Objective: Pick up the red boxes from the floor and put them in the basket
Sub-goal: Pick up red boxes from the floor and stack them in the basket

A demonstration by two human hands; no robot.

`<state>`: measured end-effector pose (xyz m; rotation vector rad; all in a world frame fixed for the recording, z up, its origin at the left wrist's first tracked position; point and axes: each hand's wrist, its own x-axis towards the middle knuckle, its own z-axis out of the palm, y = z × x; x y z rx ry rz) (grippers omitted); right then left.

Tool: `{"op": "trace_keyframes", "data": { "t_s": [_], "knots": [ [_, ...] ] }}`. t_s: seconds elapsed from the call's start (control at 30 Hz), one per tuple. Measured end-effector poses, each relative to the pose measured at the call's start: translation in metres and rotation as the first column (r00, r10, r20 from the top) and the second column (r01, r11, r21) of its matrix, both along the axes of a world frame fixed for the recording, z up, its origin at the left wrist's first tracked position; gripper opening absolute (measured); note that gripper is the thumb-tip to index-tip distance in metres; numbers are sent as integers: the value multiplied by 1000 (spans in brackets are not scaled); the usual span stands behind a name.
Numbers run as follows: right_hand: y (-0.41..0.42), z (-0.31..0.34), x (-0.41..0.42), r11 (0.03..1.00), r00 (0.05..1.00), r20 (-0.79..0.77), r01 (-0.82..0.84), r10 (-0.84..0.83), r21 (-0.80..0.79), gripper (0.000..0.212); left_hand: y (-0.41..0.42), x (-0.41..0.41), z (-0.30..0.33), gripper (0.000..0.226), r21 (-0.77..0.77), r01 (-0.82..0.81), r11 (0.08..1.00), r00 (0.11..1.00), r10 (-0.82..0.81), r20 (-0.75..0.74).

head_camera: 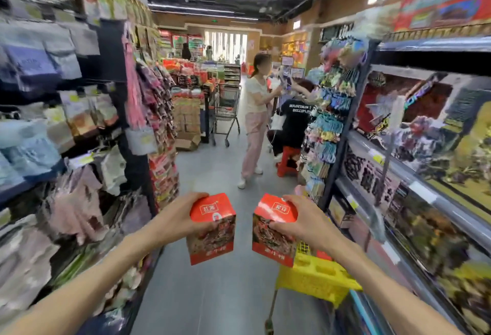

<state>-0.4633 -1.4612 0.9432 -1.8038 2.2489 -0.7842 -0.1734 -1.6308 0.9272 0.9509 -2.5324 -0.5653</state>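
Head view: left hand (174, 217) grips left red box (212, 228) at frame centre, fingers over top; right hand (305, 224) grips right red box (273, 231). Yellow basket (316, 279) lower right, below right box.

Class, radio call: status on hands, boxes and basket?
Left hand grips one red box; right hand grips the other. Both off floor. Yellow basket lower right, path clear.

Head view — looking forward-down along the aisle
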Motion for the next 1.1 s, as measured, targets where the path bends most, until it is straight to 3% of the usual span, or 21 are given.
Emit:
{"op": "trace_keyframes", "data": {
  "t_s": [0.27, 0.5, 0.73, 0.97, 1.1],
  "knots": [
    [-171, 5, -94, 989, 988, 54, 145, -144, -16, 80, -217, -127, 5, 91, 5, 171, 985, 985, -171, 19],
    [-245, -6, -205, 935, 935, 36, 353, -354, 21, 82, -347, -300, -9, 85, 36, 415, 909, 908, -416, 56],
    [-273, -44, -327, 809, 804, 87, 584, -588, 64, 80, -414, -489, -41, 89, 22, 634, 773, 768, -632, 104],
    [-271, -74, -403, 637, 629, 101, 755, -771, 157, 88, -435, -645, -73, 103, 55, 833, 550, 532, -825, 191],
    [-262, -95, -428, 489, 479, 99, 850, -872, 196, 111, -431, -723, -107, 95, 73, 912, 404, 382, -900, 212]
  ]
}}
